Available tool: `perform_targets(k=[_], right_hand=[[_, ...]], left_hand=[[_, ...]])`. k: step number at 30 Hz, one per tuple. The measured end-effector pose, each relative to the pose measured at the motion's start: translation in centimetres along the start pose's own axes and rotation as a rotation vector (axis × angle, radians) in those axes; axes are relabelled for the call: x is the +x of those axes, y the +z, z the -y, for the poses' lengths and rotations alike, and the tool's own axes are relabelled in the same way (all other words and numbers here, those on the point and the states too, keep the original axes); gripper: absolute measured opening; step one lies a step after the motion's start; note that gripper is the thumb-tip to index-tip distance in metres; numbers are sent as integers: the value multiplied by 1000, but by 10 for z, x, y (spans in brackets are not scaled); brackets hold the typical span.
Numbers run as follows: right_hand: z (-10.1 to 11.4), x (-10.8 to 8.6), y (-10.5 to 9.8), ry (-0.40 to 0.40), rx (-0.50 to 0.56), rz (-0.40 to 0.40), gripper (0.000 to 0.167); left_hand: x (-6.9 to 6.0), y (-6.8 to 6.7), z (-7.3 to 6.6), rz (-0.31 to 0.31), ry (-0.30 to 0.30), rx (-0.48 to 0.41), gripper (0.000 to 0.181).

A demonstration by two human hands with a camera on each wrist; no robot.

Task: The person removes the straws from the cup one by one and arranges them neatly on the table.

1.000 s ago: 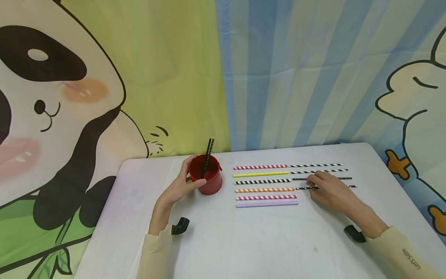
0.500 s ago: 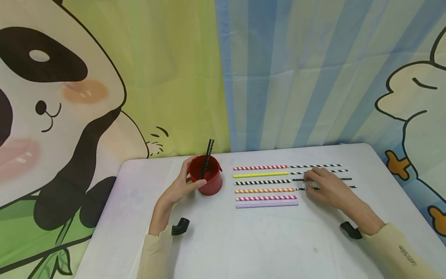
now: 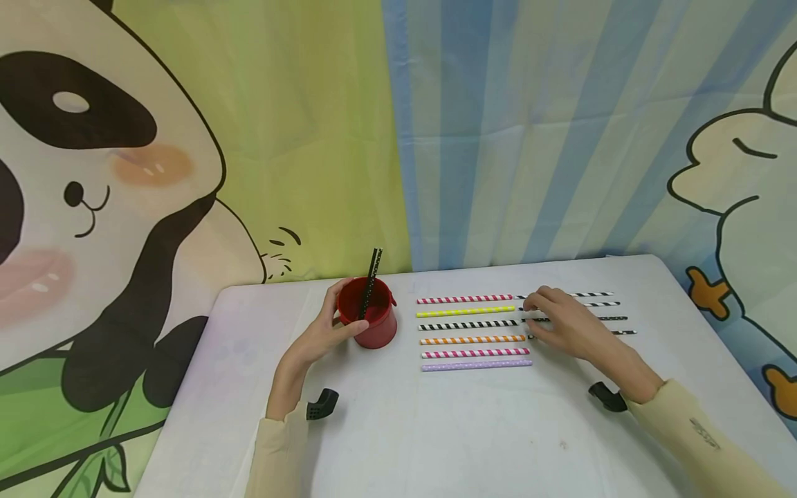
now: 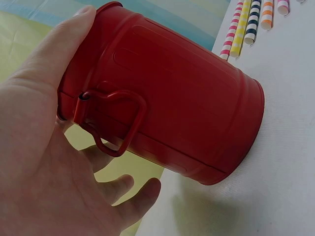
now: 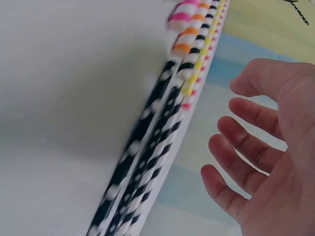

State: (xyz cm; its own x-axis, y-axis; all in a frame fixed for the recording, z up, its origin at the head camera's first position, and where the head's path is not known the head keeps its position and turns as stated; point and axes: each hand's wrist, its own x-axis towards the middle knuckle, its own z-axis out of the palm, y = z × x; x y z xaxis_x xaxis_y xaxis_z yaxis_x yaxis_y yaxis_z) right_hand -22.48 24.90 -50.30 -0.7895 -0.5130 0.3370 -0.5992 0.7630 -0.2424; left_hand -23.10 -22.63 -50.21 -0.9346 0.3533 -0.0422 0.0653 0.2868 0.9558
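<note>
A small red metal bucket stands on the table with black straws leaning inside it. My left hand holds the bucket by its rim from the left; its wire handle shows in the left wrist view. Over the black-patterned straws of the right column hovers my right hand, fingers loosely bent and apart, grasping nothing. Left of it lie paper straws in a column: red-striped, yellow, black-striped, orange, pink and purple dotted.
A white cloth covers the table. Behind it hangs a printed curtain with a panda at the left. A black curved piece sits at each wrist, the left one and the right one.
My right hand has shifted left and toward the far side, from the nearer black straws to above the upper ones. The left hand and bucket have stayed in place.
</note>
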Motion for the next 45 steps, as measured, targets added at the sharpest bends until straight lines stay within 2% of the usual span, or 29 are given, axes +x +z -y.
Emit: perform_targets(k=[3,8,13,23,28,38,45], right_hand=[[8,9,2,33,62,27,20],[27,27,8,143,274,105,19],[50,45,13,196,424,122,21],[89,75,24,241,574,100,16],[106,88,32,300,692,89,12],[130,118,56,387,861,73,15],[145,145,64,422,920,29,19]], left_hand=[[0,0,0,-1,-3,4,86],[-1,0,-2,2,5,9,87],[-1,-1,-4,3,6,5,87],[-1,0,-4,5,10,-7,86],[-1,1,-5,10,8,-18,86],[0,1,-3,1,10,-10,87],[-1,1,-4,-10,-2,4,88]])
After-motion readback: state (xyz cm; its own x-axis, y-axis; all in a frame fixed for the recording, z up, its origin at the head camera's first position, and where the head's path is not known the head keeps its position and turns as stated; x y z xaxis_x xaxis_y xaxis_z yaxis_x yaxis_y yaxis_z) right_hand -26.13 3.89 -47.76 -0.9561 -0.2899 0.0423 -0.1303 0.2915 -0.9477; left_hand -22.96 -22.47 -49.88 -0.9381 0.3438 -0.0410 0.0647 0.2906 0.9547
